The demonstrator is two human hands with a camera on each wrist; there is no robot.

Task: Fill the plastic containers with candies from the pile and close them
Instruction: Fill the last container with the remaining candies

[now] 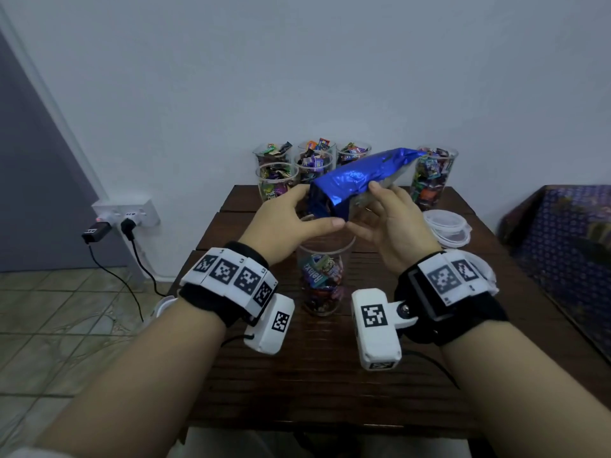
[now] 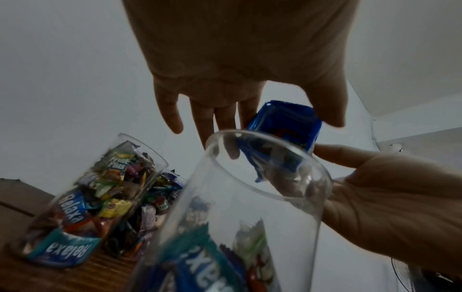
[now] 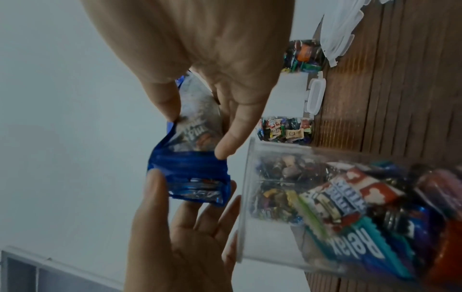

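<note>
Both hands up over centre of head frame: right hand (image 1: 388,223) pinches the blue candy bag (image 1: 358,178) mid-body, thumb and fingers curled on it; left hand (image 1: 291,219) sits at the bag's open mouth, thumb on one side of the lip and fingers on the other, lightly gripping. Bag long axis runs upper right to lower left, mouth down, directly above the clear container (image 1: 325,279), which stands upright on the table (image 1: 330,385), partly filled, no lid. Mouth is just above the rim, slightly toward the far side. Likely next: tip more, shake. Filled containers (image 1: 277,180) at back; lids (image 1: 446,224) at right.
</note>
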